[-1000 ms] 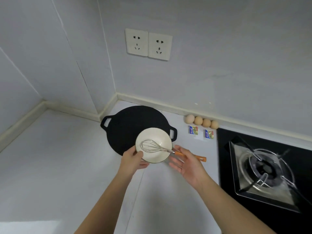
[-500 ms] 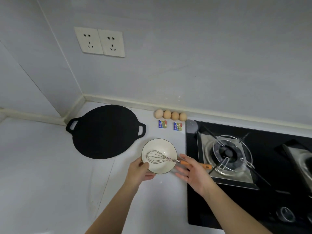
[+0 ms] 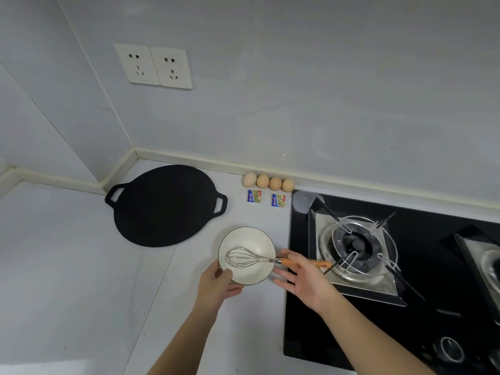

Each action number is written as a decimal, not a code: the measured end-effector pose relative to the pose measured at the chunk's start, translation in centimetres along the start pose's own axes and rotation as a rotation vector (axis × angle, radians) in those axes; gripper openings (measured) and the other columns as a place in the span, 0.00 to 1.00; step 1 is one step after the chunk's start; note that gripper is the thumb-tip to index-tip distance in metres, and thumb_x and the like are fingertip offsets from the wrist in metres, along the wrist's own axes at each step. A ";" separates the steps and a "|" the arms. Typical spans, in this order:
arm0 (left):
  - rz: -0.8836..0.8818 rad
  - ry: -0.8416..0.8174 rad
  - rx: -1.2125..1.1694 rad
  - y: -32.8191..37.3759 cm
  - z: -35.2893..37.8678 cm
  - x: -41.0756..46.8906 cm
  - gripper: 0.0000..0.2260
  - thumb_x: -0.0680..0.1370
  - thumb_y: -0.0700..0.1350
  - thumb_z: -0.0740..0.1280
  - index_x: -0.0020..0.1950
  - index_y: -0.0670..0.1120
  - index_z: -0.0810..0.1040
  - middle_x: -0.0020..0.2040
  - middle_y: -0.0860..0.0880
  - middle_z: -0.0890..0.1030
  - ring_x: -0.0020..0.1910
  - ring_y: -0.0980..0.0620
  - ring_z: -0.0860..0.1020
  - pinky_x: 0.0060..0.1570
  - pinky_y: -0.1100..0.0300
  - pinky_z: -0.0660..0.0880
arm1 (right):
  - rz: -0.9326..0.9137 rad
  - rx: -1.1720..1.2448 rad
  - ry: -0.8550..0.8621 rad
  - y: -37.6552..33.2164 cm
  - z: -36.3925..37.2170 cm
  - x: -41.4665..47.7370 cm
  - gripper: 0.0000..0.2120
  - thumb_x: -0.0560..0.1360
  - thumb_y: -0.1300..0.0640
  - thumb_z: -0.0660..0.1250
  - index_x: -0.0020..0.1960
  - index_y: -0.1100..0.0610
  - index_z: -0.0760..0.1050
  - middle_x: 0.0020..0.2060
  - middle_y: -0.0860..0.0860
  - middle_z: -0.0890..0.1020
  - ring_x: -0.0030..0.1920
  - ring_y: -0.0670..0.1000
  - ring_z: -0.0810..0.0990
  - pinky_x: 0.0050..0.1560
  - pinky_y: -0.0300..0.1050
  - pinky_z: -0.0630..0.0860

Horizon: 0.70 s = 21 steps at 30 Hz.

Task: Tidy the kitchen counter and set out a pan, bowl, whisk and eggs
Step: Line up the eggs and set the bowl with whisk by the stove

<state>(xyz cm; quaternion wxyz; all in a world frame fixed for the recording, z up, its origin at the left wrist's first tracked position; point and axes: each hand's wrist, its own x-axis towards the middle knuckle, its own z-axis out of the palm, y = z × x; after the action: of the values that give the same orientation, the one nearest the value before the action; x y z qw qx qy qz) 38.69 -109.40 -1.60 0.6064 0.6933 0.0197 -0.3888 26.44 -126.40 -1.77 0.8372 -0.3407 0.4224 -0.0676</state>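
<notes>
My left hand [image 3: 216, 284] pinches the bowl [image 3: 246, 255] rim at frame centre, thumb inside. The whisk [image 3: 251, 259] lies in it, handle pointing right under my right hand [image 3: 304, 280], whose fingers are spread, gripping nothing. Pan [image 3: 165, 205] sits left of centre, eggs [image 3: 268, 182] line the wall above.

Whisk [image 3: 243, 257] in bowl [image 3: 250, 240] (left hand [image 3: 217, 284] gripping)
</notes>
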 end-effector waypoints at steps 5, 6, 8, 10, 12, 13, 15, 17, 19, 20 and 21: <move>-0.014 0.007 -0.017 -0.3 0.0 0.1 0.14 0.77 0.34 0.57 0.59 0.43 0.75 0.54 0.37 0.80 0.42 0.40 0.84 0.38 0.54 0.81 | 0.001 0.009 0.012 0.2 0.1 0.2 0.13 0.76 0.55 0.66 0.59 0.58 0.78 0.56 0.57 0.82 0.57 0.57 0.81 0.59 0.58 0.77; -0.021 0.007 -0.017 -0.3 -0.1 0.0 0.13 0.78 0.35 0.58 0.60 0.43 0.75 0.54 0.39 0.80 0.42 0.40 0.84 0.39 0.54 0.81 | 0.001 0.006 0.007 0.3 0.1 0.1 0.14 0.76 0.55 0.67 0.60 0.58 0.77 0.57 0.57 0.82 0.57 0.57 0.81 0.59 0.58 0.77; -0.041 0.014 -0.034 -0.3 -0.3 0.0 0.10 0.80 0.41 0.59 0.61 0.44 0.74 0.54 0.43 0.79 0.43 0.41 0.84 0.42 0.51 0.81 | -0.001 -0.011 0.001 0.4 0.3 -0.1 0.15 0.76 0.55 0.67 0.62 0.57 0.77 0.58 0.57 0.82 0.58 0.56 0.81 0.59 0.59 0.77; -0.059 0.048 -0.061 -0.1 -1.0 0.3 0.09 0.81 0.46 0.59 0.59 0.45 0.74 0.53 0.46 0.79 0.45 0.42 0.84 0.45 0.50 0.80 | -0.004 -0.021 0.009 0.5 0.5 -0.3 0.15 0.76 0.55 0.67 0.62 0.57 0.77 0.59 0.57 0.81 0.58 0.56 0.81 0.59 0.58 0.77; -0.064 0.106 -0.063 0.1 -2.0 1.2 0.09 0.81 0.46 0.59 0.57 0.43 0.73 0.54 0.44 0.79 0.45 0.42 0.82 0.45 0.49 0.79 | -0.009 -0.028 0.035 0.4 0.9 -0.5 0.15 0.76 0.55 0.68 0.61 0.57 0.77 0.59 0.57 0.81 0.58 0.56 0.80 0.59 0.58 0.77; -0.068 0.142 -0.056 0.1 -2.8 1.6 0.09 0.81 0.45 0.59 0.57 0.42 0.73 0.54 0.43 0.78 0.45 0.41 0.81 0.45 0.49 0.78 | -0.008 -0.032 0.048 0.7 1.0 -0.7 0.14 0.76 0.54 0.68 0.59 0.57 0.77 0.58 0.57 0.81 0.59 0.56 0.80 0.59 0.57 0.77; -0.058 0.201 -0.014 0.6 -4.7 2.8 0.10 0.81 0.42 0.60 0.60 0.40 0.72 0.54 0.41 0.77 0.44 0.42 0.79 0.44 0.49 0.77 | -0.014 -0.052 0.070 1.0 1.6 -1.4 0.13 0.76 0.53 0.68 0.58 0.57 0.77 0.57 0.56 0.81 0.59 0.56 0.79 0.57 0.54 0.77; -0.028 0.249 0.076 1.2 -6.8 4.2 0.12 0.80 0.40 0.61 0.63 0.39 0.72 0.54 0.40 0.77 0.46 0.42 0.79 0.46 0.50 0.77 | -0.026 -0.076 0.084 1.3 2.1 -2.1 0.13 0.76 0.52 0.67 0.58 0.56 0.77 0.56 0.55 0.81 0.59 0.55 0.79 0.51 0.49 0.77; 0.017 0.285 0.245 2.0 -9.0 5.5 0.14 0.80 0.40 0.61 0.64 0.40 0.73 0.55 0.41 0.77 0.49 0.43 0.78 0.51 0.50 0.77 | -0.034 -0.096 0.109 1.7 3.0 -2.9 0.11 0.75 0.51 0.67 0.56 0.54 0.78 0.54 0.54 0.82 0.58 0.54 0.79 0.48 0.47 0.75; 0.058 0.304 0.362 2.3 -9.7 5.9 0.13 0.79 0.41 0.61 0.64 0.42 0.73 0.55 0.42 0.77 0.50 0.44 0.77 0.52 0.51 0.75 | -0.036 -0.105 0.121 1.9 3.3 -3.1 0.11 0.75 0.51 0.67 0.55 0.54 0.78 0.54 0.53 0.82 0.58 0.54 0.79 0.48 0.46 0.75; 0.125 0.309 0.482 2.6 -10.7 6.2 0.13 0.79 0.40 0.62 0.63 0.42 0.74 0.56 0.43 0.77 0.50 0.44 0.76 0.53 0.52 0.74 | -0.038 -0.111 0.140 2.4 3.7 -3.2 0.10 0.76 0.51 0.67 0.55 0.54 0.78 0.54 0.53 0.82 0.58 0.54 0.79 0.49 0.46 0.75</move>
<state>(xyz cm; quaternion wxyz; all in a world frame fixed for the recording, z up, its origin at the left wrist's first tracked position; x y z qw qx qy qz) 49.84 -103.66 -3.40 0.4369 0.8683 -0.0239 -0.2337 26.80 -121.35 0.36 0.7840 -0.3888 0.4766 -0.0835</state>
